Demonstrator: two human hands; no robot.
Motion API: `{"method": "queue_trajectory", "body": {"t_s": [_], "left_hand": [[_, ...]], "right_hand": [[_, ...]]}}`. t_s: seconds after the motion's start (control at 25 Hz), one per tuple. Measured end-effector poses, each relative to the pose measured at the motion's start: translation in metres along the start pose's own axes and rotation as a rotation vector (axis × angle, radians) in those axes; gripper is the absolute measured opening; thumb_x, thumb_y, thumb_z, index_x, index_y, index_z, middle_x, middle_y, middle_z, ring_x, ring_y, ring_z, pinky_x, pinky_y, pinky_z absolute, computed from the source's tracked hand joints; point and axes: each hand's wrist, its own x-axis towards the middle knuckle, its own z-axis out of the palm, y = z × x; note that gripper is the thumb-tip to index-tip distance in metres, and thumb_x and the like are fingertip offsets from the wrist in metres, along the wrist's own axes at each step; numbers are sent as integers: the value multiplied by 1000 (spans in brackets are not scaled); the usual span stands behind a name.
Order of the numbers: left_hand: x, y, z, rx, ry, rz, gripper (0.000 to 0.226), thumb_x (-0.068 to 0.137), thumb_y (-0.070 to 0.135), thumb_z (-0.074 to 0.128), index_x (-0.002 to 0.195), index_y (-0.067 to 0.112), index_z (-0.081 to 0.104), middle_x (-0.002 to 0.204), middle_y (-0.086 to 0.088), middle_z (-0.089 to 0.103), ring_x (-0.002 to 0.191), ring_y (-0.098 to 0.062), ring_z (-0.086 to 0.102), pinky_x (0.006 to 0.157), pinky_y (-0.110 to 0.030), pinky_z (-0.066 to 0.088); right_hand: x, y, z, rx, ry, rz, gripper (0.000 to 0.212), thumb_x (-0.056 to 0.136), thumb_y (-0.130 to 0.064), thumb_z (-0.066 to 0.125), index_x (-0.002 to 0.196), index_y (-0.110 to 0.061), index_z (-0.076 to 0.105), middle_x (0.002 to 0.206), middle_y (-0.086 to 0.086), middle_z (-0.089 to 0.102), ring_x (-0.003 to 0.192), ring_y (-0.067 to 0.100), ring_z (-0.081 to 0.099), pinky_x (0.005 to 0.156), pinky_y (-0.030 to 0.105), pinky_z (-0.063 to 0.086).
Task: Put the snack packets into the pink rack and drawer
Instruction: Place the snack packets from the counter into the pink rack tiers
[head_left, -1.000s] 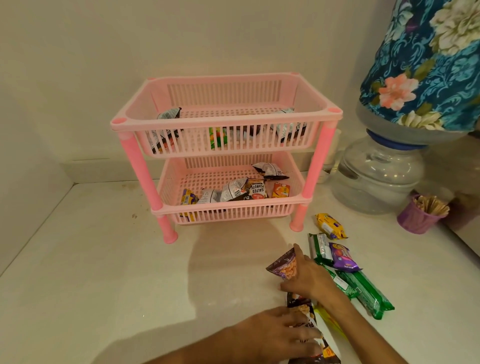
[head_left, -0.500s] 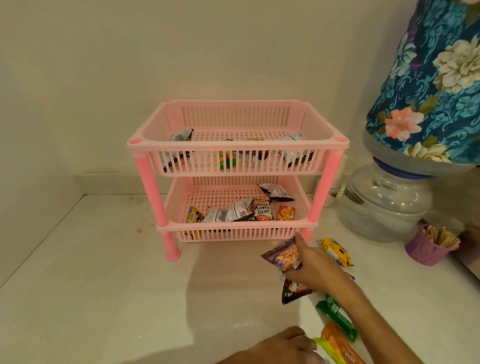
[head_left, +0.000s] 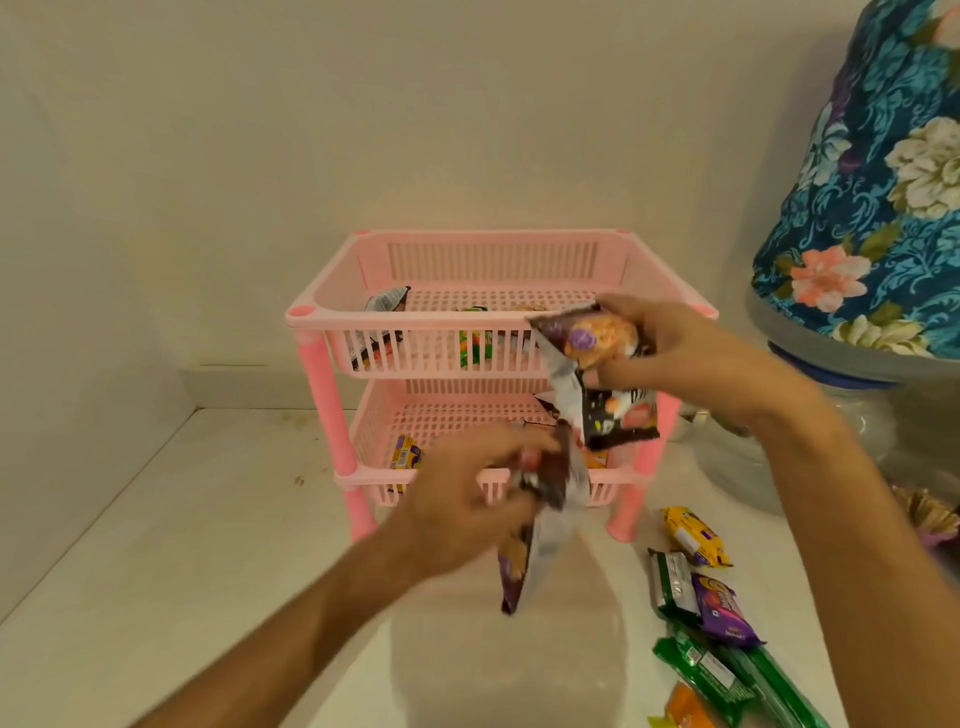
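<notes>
A pink two-tier rack (head_left: 332, 395) stands against the back wall, with snack packets in both baskets. My right hand (head_left: 670, 353) grips a strip of dark snack packets (head_left: 597, 374) in front of the top basket's right end; the strip hangs down past the lower basket. My left hand (head_left: 467, 509), blurred, grips the lower part of a dark and purple packet strip (head_left: 540, 525) just in front of the lower basket. Whether both hands hold one joined strip is unclear. Loose packets lie on the counter at the right: a yellow one (head_left: 693, 535), a purple one (head_left: 722, 610) and green ones (head_left: 701, 670).
A water dispenser jar with a floral cloth cover (head_left: 878, 208) stands at the right, close to the rack. A small purple cup of sticks (head_left: 930, 519) sits at the right edge. The white counter (head_left: 182, 571) meets a wall on the left.
Both hands rose from the counter toward the rack, lifting the dark packets. My right hand went from low near the rack's foot up to the top basket's right end.
</notes>
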Motion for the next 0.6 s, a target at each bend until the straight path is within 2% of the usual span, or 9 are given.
{"method": "queue_trajectory", "body": {"t_s": [0.12, 0.2, 0.28, 0.4, 0.52, 0.6], "left_hand": [[47, 24, -46, -95, 259, -59, 26, 68, 28, 64, 89, 39, 72, 89, 15, 73, 86, -8, 67, 79, -23, 52], [80, 30, -71, -95, 404, -74, 17, 69, 29, 66, 82, 37, 73, 87, 8, 74, 85, -20, 69, 78, -34, 53], [112, 26, -91, -76, 491, -117, 15, 72, 28, 66, 83, 32, 75, 89, -2, 75, 87, -23, 70, 79, -39, 55], [155, 4, -107, 17, 559, -225, 16, 74, 29, 66, 86, 25, 75, 79, 0, 74, 73, -12, 71, 70, -33, 56], [188, -26, -112, 211, 547, -323, 13, 74, 35, 66, 83, 27, 71, 74, 4, 70, 62, -5, 64, 61, -26, 50], [205, -47, -113, 313, 540, -380, 17, 74, 41, 64, 84, 28, 69, 77, 3, 70, 65, -9, 64, 60, -25, 48]], "right_hand": [[33, -15, -20, 48, 117, 34, 38, 75, -19, 76, 110, -24, 64, 91, -2, 76, 77, 11, 73, 61, 17, 56], [61, -19, -30, 40, 218, 95, 30, 73, -25, 76, 101, -25, 64, 86, 1, 74, 68, 8, 72, 52, 17, 54], [88, -16, -36, 31, 287, 140, 33, 72, -32, 77, 99, -18, 65, 84, 2, 72, 62, 7, 71, 48, 19, 53], [126, -5, -40, -17, 360, 233, 49, 68, -40, 77, 101, -7, 63, 84, 7, 71, 66, 15, 71, 53, 24, 54], [157, 7, -36, -60, 403, 322, 48, 68, -37, 76, 100, -5, 60, 81, 8, 68, 67, 17, 68, 53, 26, 52], [174, 16, -33, -108, 411, 351, 44, 69, -34, 75, 98, -8, 56, 85, 9, 66, 70, 18, 66, 55, 28, 54]]}}
